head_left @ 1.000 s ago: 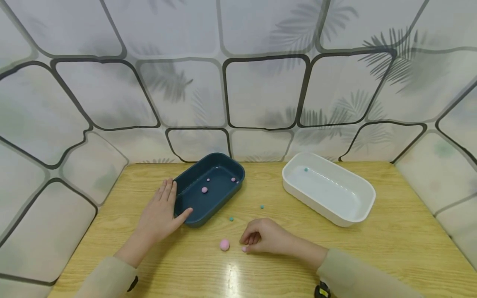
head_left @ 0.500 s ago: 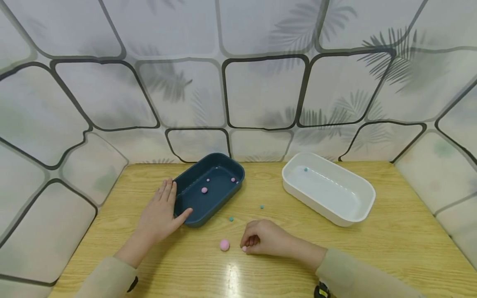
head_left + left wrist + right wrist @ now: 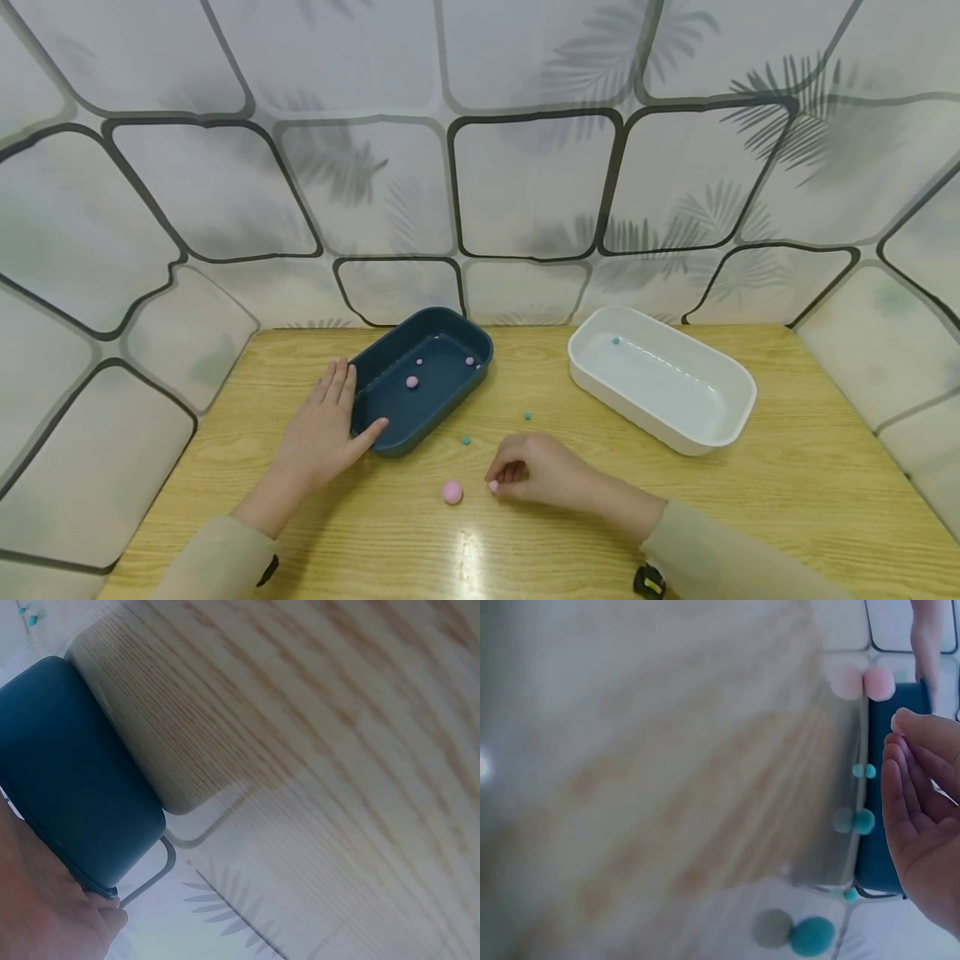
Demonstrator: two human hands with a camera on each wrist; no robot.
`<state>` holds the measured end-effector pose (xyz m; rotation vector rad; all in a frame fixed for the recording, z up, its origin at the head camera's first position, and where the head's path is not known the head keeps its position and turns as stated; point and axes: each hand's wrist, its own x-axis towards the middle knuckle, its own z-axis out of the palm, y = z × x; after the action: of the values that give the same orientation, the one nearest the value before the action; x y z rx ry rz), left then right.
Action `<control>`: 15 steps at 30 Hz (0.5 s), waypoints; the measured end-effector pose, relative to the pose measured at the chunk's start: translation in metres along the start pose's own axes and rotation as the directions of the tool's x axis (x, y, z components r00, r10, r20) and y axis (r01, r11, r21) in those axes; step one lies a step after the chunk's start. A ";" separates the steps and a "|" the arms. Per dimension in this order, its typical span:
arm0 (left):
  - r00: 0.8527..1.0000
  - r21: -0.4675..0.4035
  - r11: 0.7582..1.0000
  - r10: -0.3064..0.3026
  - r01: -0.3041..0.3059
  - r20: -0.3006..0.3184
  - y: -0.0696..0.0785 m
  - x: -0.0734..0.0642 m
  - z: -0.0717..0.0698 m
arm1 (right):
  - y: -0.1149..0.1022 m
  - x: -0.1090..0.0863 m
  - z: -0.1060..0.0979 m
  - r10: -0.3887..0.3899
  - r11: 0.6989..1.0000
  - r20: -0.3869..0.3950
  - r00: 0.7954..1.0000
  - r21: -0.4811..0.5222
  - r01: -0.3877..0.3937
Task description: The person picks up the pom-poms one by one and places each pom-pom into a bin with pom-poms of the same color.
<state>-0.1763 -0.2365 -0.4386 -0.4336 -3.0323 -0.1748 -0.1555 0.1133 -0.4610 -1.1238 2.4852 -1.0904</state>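
Note:
Between the thumb and index finger of my right hand [image 3: 543, 472] is a small pink ball [image 3: 493, 487], pinched close over the wooden table. In the right wrist view those fingertips [image 3: 904, 714] partly cover it. A larger pink ball [image 3: 452, 492] lies just left of this hand. My left hand [image 3: 318, 433] rests along the left side of the dark blue tray [image 3: 400, 439], fingers straight and thumb over its near rim. Several pink balls, one of them mid-sized [image 3: 412, 382], lie inside that tray.
To the right stands a white tray [image 3: 693, 442] with a tiny teal ball [image 3: 617, 341] in it. Two teal bits, a nearer one [image 3: 466, 441] and a farther one [image 3: 528, 416], lie between the trays. Patterned cloth walls [image 3: 525, 183] border the table. A bigger teal ball [image 3: 812, 936] shows in the right wrist view.
My right hand has risen slightly and shifted away from the table's front, carrying the small pink ball with it. The left hand and both trays have stayed put.

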 end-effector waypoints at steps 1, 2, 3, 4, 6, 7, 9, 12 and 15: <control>1.000 -0.001 1.000 -0.001 0.001 -0.001 0.000 0.000 0.000 | 0.000 0.001 -0.001 0.007 1.000 -0.009 1.000 0.008 -0.007; 1.000 -0.002 1.000 -0.001 0.001 -0.002 0.000 0.000 0.000 | 0.001 0.001 -0.003 0.008 1.000 -0.019 1.000 0.017 -0.008; 1.000 -0.004 1.000 -0.002 0.002 -0.002 0.000 0.000 0.000 | 0.001 0.002 -0.005 0.010 1.000 -0.030 1.000 0.027 -0.009; 1.000 -0.004 1.000 -0.003 0.003 -0.003 0.000 0.001 0.000 | 0.001 0.003 -0.006 0.010 0.999 -0.039 0.999 0.037 -0.009; 1.000 -0.003 1.000 -0.003 0.003 -0.002 0.000 0.001 0.001 | 0.000 0.005 -0.010 0.015 0.998 -0.059 0.998 0.056 -0.011; 1.000 -0.001 1.000 -0.003 0.003 -0.003 0.000 0.001 0.001 | 0.000 0.007 -0.012 0.017 0.998 -0.066 0.998 0.065 -0.013; 1.000 0.000 1.000 -0.004 0.004 -0.002 -0.001 0.000 0.001 | -0.001 0.009 -0.017 0.024 0.996 -0.083 0.996 0.082 -0.018; 1.000 0.001 1.000 -0.002 0.002 -0.003 -0.001 0.000 0.001 | -0.003 0.014 -0.024 0.036 0.995 -0.109 0.993 0.098 -0.026; 1.000 0.002 1.000 -0.001 0.001 -0.005 -0.001 0.000 0.001 | -0.003 0.020 -0.031 0.046 0.993 -0.130 0.990 0.113 -0.031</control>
<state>-0.1769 -0.2371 -0.4392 -0.4309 -3.0275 -0.1728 -0.1817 0.1143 -0.4343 -0.9990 2.4975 -1.3136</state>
